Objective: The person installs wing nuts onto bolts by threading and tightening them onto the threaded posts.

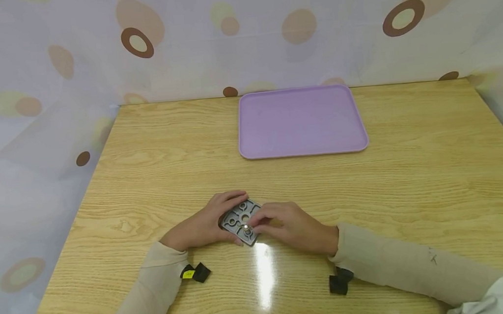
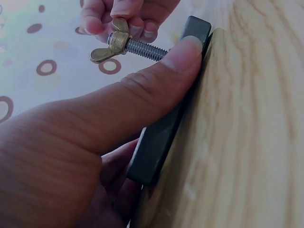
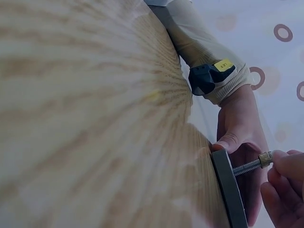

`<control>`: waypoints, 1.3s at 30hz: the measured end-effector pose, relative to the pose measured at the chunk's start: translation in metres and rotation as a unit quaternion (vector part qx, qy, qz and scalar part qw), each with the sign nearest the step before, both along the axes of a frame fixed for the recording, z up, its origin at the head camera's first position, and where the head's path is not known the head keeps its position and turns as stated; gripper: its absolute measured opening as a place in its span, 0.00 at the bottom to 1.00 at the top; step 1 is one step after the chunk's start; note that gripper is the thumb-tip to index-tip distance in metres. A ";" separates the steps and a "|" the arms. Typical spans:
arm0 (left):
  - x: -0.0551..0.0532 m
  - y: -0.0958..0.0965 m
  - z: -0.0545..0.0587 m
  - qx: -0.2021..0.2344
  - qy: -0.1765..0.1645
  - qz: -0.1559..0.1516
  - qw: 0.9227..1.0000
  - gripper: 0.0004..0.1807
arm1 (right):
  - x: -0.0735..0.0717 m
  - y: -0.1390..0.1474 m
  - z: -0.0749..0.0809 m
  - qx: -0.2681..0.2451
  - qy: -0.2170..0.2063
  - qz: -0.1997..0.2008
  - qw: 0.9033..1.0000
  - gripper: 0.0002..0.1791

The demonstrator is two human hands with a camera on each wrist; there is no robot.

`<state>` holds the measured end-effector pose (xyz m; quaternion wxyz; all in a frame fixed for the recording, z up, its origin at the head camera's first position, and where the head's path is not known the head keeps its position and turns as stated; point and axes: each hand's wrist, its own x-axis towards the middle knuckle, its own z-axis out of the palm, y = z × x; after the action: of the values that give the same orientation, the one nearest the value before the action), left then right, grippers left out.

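On the wooden table a square grey metal plate [image 1: 238, 214] with several round holes lies between the thumb and fingers of my left hand [image 1: 205, 224], which grips it by its edges. A threaded bolt [image 2: 147, 50] stands up from the plate near the corner closest to me. On its upper end sits a brass wing nut [image 2: 118, 42], with bare thread showing between nut and plate. My right hand [image 1: 294, 225] pinches the wing nut with thumb and index finger, the other fingers curled behind. In the left wrist view, the left thumb [image 2: 183, 54] presses beside the bolt's base.
A purple tray [image 1: 302, 123] lies at the back of the wooden table [image 1: 166, 149], near the patterned backdrop [image 1: 260, 38]. Dark straps with small black blocks [image 1: 202, 273] are on both sleeved wrists. The table's front edge runs below the forearms.
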<state>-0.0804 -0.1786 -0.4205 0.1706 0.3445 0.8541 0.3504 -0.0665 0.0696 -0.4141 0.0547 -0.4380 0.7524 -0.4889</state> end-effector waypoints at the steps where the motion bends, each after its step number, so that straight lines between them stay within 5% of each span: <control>1: 0.000 0.000 0.000 -0.001 -0.001 0.000 1.000 0.52 | 0.000 0.000 0.000 0.000 0.000 0.000 1.000 0.10; 17: -0.003 -0.001 0.000 -0.004 -0.020 0.000 1.000 0.52 | -0.002 -0.008 0.003 0.043 -0.005 0.017 0.999 0.22; 39: 0.005 0.001 -0.004 -0.001 -0.024 0.001 1.000 0.52 | -0.001 0.001 0.003 0.044 -0.017 0.014 0.999 0.05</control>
<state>-0.0750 -0.1776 -0.4249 0.1910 0.3353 0.8503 0.3578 -0.0675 0.0709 -0.4109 0.0932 -0.4369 0.7660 -0.4622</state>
